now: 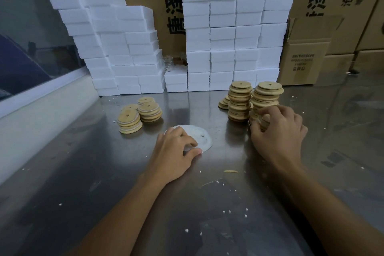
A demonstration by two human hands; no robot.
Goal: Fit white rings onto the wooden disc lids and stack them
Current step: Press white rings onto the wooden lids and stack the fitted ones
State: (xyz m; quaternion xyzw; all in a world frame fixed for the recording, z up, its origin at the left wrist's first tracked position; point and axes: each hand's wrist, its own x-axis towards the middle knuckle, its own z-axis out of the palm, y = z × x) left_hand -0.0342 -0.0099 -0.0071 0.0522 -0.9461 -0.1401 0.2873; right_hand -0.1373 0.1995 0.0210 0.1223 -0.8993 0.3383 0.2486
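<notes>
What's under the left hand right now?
The left hand rests on a pile of white rings on the steel table. The fingers cover the pile's near edge, so whether one is pinched cannot be seen.

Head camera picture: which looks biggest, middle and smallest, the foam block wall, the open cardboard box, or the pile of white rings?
1. Foam block wall, biggest by far.
2. Open cardboard box.
3. Pile of white rings, smallest, though nearest the camera.

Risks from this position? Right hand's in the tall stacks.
1. The right hand grips discs low in a tall, uneven stack; pulling could topple it into the neighbouring stack.
2. The left hand pinches at the white rings pile; it may lift several rings.
</notes>
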